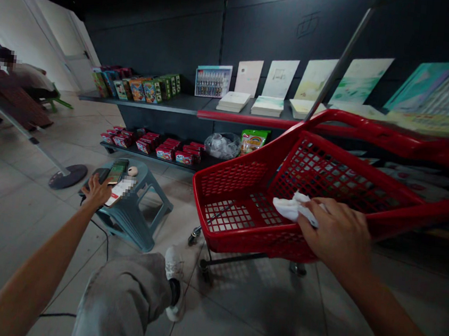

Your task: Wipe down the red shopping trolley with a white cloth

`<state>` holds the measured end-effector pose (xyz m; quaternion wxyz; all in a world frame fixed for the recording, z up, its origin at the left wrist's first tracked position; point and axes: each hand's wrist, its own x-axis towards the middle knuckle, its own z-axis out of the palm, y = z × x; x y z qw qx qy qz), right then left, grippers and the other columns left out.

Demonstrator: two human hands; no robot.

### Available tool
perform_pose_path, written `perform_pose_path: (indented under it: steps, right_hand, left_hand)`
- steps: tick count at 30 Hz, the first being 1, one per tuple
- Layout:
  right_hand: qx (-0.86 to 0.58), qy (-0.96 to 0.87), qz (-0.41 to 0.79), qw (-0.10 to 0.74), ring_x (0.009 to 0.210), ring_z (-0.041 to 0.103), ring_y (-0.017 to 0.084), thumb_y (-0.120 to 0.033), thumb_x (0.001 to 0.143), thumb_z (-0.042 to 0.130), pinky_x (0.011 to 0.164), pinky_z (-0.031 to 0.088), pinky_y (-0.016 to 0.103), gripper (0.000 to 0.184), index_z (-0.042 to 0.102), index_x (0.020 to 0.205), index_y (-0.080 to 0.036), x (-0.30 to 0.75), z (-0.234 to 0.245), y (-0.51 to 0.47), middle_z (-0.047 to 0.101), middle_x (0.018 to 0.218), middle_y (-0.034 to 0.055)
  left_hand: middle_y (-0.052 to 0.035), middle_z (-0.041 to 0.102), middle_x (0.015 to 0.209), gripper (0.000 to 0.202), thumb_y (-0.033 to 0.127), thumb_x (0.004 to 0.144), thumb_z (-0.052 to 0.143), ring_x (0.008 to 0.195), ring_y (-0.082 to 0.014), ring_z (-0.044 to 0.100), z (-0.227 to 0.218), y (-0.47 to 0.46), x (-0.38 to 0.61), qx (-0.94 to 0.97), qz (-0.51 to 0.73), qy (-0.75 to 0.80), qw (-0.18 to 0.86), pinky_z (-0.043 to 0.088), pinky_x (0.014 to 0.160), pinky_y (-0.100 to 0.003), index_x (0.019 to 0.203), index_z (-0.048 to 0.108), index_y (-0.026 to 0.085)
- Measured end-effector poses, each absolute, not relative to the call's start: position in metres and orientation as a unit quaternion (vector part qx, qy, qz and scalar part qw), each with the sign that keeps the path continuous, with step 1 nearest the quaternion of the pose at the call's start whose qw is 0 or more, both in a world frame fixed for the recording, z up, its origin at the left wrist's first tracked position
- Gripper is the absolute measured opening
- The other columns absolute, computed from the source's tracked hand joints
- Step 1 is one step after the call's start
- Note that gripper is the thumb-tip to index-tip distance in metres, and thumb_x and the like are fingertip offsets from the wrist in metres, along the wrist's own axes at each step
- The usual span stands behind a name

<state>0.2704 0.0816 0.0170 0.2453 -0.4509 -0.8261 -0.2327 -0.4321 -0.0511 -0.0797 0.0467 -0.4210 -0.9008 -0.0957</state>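
Note:
In my right hand (pixel 333 233) is a crumpled white tissue (pixel 290 207), gripped over the near rim of a red plastic shopping cart (pixel 237 239). My left hand (pixel 97 192) reaches out to a blue-grey plastic stool (pixel 136 207), its fingers spread at the edge of the seat. On the stool lie a green and tan packet (pixel 117 172), a white card or paper (pixel 117 191) with a red mark, and a small pale round object (pixel 132 171). A dark item lies partly hidden by the left fingers.
Shelves (pixel 183 106) hold boxed goods (pixel 136 89), upright notebooks (pixel 282 78) and red packs (pixel 166 150). A stand with a round base (pixel 68 175) is at left. A black cable (pixel 105 235) crosses the floor. A person (pixel 26 72) sits far left.

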Motion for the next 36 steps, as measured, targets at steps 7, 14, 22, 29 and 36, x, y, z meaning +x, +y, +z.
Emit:
perform_pose_path:
  steps: [7, 14, 22, 29, 36]
  right_hand:
    - [-0.453, -0.827, -0.234, 0.238, 0.092, 0.060, 0.028, -0.032, 0.098, 0.054, 0.082, 0.037, 0.041, 0.025, 0.072, 0.105, -0.016, 0.271, 0.018, 0.081, 0.070, 0.103, 0.0117]
    - [-0.452, -0.826, -0.236, 0.240, 0.092, 0.060, 0.027, -0.033, 0.099, 0.053, 0.083, 0.037, 0.041, 0.025, 0.072, 0.105, -0.016, 0.271, 0.018, 0.081, 0.069, 0.102, 0.0111]
    - [-0.466, -0.825, -0.209, 0.243, 0.092, 0.058, 0.028, -0.032, 0.095, 0.055, 0.080, 0.037, 0.042, 0.026, 0.073, 0.104, -0.016, 0.269, 0.021, 0.079, 0.070, 0.103, 0.0137]
    - [-0.472, -0.825, -0.200, 0.238, 0.095, 0.058, 0.028, -0.031, 0.096, 0.054, 0.081, 0.035, 0.040, 0.025, 0.072, 0.106, -0.016, 0.269, 0.022, 0.077, 0.070, 0.105, 0.0126]
    - [-0.477, -0.823, -0.200, 0.235, 0.093, 0.058, 0.028, -0.031, 0.097, 0.053, 0.081, 0.034, 0.040, 0.025, 0.072, 0.104, -0.016, 0.269, 0.024, 0.076, 0.070, 0.104, 0.0123]
  left_hand:
    - [-0.0159, 0.015, 0.174, 0.055, 0.037, 0.100, 0.038, 0.159, -0.0465, 0.014, -0.072, -0.051, -0.428, -0.414, -0.091, -0.905, 0.033, 0.017, 0.119, -0.079, 0.151, 0.056, 0.029]
    - [-0.0145, 0.012, 0.174, 0.057, 0.041, 0.102, 0.029, 0.160, -0.0442, 0.011, -0.064, -0.052, -0.421, -0.410, -0.109, -0.905, 0.024, 0.011, 0.121, -0.077, 0.152, 0.054, 0.030]
    - [-0.0177, 0.013, 0.174, 0.057, 0.039, 0.102, 0.029, 0.160, -0.0428, 0.011, -0.059, -0.047, -0.411, -0.406, -0.123, -0.905, 0.043, 0.011, 0.120, -0.077, 0.153, 0.052, 0.027]
    - [-0.0211, 0.013, 0.173, 0.059, 0.038, 0.103, 0.026, 0.161, -0.0425, 0.007, -0.044, -0.040, -0.383, -0.403, -0.157, -0.899, 0.068, 0.013, 0.119, -0.078, 0.156, 0.048, 0.023]
    - [-0.0207, 0.015, 0.172, 0.056, 0.036, 0.103, 0.029, 0.161, -0.0434, 0.008, -0.038, -0.049, -0.373, -0.364, -0.168, -0.915, 0.053, 0.013, 0.118, -0.081, 0.153, 0.050, 0.020]
